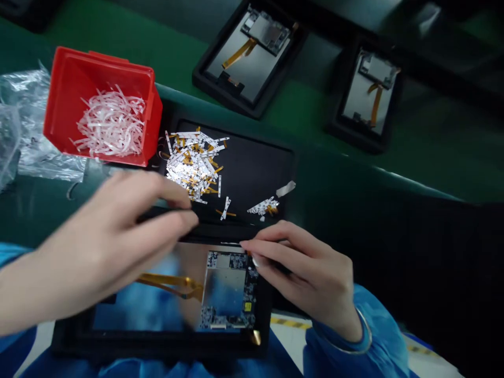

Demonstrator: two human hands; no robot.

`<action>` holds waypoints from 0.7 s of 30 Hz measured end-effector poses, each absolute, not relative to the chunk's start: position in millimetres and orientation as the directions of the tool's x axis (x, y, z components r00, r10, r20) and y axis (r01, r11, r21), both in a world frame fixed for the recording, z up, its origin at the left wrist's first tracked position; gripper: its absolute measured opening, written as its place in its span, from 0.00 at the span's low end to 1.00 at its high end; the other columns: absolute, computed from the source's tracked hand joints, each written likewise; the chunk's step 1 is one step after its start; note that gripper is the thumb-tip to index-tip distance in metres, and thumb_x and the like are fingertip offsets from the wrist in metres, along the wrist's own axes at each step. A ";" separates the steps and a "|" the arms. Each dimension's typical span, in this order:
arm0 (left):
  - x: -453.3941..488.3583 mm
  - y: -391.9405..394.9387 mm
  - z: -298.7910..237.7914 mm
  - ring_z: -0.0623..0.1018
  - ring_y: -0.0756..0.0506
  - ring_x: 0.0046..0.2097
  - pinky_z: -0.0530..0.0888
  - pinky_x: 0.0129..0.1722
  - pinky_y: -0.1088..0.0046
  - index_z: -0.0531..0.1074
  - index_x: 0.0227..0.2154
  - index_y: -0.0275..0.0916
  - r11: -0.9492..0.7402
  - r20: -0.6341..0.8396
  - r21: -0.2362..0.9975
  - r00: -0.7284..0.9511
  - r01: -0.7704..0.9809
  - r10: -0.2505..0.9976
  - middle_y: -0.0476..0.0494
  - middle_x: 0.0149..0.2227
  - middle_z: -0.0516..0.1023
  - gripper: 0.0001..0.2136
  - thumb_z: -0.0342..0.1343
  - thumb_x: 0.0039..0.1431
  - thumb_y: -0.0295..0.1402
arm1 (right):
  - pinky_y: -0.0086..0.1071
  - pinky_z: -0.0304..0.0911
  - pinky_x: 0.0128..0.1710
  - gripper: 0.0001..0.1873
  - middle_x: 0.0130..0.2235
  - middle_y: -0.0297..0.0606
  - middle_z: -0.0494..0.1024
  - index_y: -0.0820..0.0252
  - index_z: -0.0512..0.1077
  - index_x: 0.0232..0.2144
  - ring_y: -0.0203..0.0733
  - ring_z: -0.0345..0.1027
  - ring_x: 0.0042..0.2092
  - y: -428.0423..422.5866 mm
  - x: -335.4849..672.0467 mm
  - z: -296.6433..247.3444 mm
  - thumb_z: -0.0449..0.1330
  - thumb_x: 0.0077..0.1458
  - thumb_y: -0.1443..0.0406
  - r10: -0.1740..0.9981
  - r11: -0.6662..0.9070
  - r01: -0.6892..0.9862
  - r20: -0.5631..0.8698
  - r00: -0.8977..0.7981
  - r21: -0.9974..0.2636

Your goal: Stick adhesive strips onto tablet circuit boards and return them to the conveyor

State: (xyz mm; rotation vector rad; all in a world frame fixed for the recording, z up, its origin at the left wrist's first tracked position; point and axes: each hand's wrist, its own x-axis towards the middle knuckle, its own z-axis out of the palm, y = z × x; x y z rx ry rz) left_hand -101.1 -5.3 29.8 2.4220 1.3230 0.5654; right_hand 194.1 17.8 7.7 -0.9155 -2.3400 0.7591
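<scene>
A black tray [157, 344] in front of me holds a reflective panel with a circuit board [230, 289] and an orange flex cable [173, 283]. My right hand [307, 268] rests at the board's top right corner, fingers pressed together in a pinch on its edge. My left hand [114, 231] hovers above the tray's top edge, blurred by motion, thumb and fingers drawn close near a pile of small silver and orange strips [195, 160]. What it holds, if anything, is hidden.
The strips lie on a black mat [255, 168], with a smaller cluster [263, 206]. A red bin [63, 100] of white peeled strips stands at left beside crumpled plastic [23, 105]. Two more trays with panels [252, 58] [370, 94] sit on the green belt behind.
</scene>
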 end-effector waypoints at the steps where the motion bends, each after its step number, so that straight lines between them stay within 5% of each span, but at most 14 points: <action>1: -89.7 -4.7 28.3 0.73 0.42 0.47 0.69 0.46 0.63 0.73 0.53 0.46 -0.570 0.196 0.438 0.545 0.695 0.816 0.44 0.50 0.73 0.14 0.49 0.69 0.31 | 0.27 0.69 0.25 0.10 0.37 0.37 0.78 0.56 0.78 0.42 0.34 0.74 0.32 18.4 194.6 6.8 0.61 0.61 0.73 0.714 0.630 0.439 0.255 -0.652 -0.641; 6: -74.7 -5.9 20.2 0.74 0.42 0.50 0.70 0.47 0.65 0.73 0.56 0.47 -0.622 0.159 0.485 0.638 0.614 0.753 0.42 0.53 0.76 0.16 0.45 0.72 0.31 | 0.28 0.67 0.25 0.11 0.38 0.38 0.78 0.55 0.77 0.44 0.36 0.72 0.33 18.1 195.6 11.7 0.57 0.65 0.71 0.691 0.664 0.496 0.206 -0.693 -0.560; 12: -73.3 -4.8 18.4 0.74 0.39 0.53 0.70 0.49 0.63 0.74 0.56 0.41 -0.665 0.172 0.475 0.680 0.577 0.713 0.40 0.53 0.78 0.17 0.45 0.72 0.30 | 0.26 0.51 0.14 0.20 0.34 0.40 0.69 0.56 0.79 0.50 0.33 0.61 0.24 22.0 199.3 33.0 0.50 0.65 0.70 0.627 0.722 0.580 0.001 -0.779 -0.378; 17: -63.7 -0.2 20.5 0.74 0.42 0.54 0.72 0.51 0.67 0.73 0.54 0.40 -0.615 0.146 0.522 0.648 0.591 0.747 0.40 0.53 0.75 0.15 0.45 0.72 0.30 | 0.26 0.62 0.19 0.19 0.39 0.40 0.68 0.53 0.77 0.54 0.32 0.64 0.27 28.7 208.9 36.9 0.54 0.65 0.70 0.624 0.588 0.528 -0.072 -0.778 -0.613; 21: -58.5 4.3 21.9 0.74 0.44 0.51 0.74 0.49 0.70 0.75 0.47 0.40 -0.553 0.105 0.614 0.637 0.563 0.764 0.42 0.51 0.73 0.13 0.45 0.72 0.30 | 0.33 0.66 0.23 0.12 0.41 0.42 0.69 0.45 0.80 0.45 0.37 0.69 0.32 29.4 225.5 43.4 0.57 0.67 0.62 0.807 0.401 0.498 0.039 -0.589 -0.769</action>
